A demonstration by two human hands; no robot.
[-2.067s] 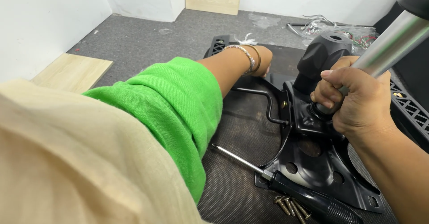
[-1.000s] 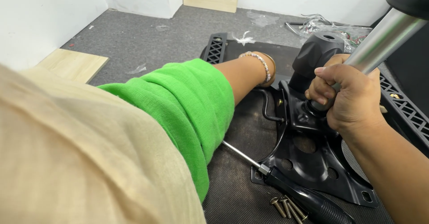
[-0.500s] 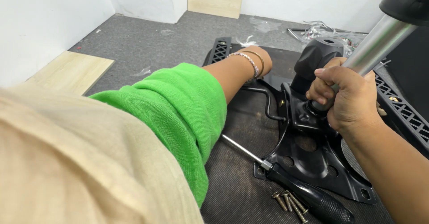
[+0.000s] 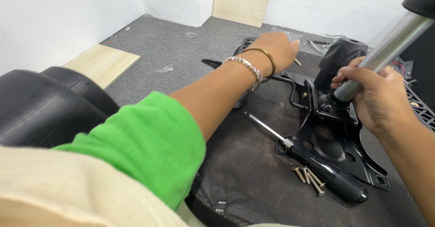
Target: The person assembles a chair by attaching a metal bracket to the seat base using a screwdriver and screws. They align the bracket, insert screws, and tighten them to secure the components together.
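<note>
Right hand [image 4: 378,98] fingers [image 4: 351,75] curled tight around a smooth, shiny metal cylinder [image 4: 385,50], gripped low, just above the socket of a black metal mechanism plate [image 4: 337,141]; cylinder slanting up and to the right, ending in a black cap at the frame's corner. Left hand [image 4: 272,50] stretched forward across the seat, fingers held together and bent slightly downward, tips near the far edge; whether closed on anything cannot be told from this angle. Two bangles on the left wrist, one thin gold band [image 4: 267,59] and one beaded silver one [image 4: 244,66]; a loose bright green woven sleeve [image 4: 149,145] over the forearm. Plate glossy, stamped, pierced with round holes, with a bulky black knob housing [image 4: 342,57] behind it and a bent wire lever [image 4: 294,89] at its side. All resting on the coarse dark mesh underside of a chair seat [image 4: 244,172]. Screwdriver [image 4: 317,163] lying on the mesh just in front of the plate, with a thin steel shaft and ribbed black handle; a small cluster of metal screws [image 4: 308,177] touching the handle. Grey carpet floor [image 4: 167,45] beyond, with a pale wooden board [image 4: 102,64] lying flat to the left and another board [image 4: 242,2] leaning against the white wall. Black padded cushion [image 4: 45,107] at near left.
</note>
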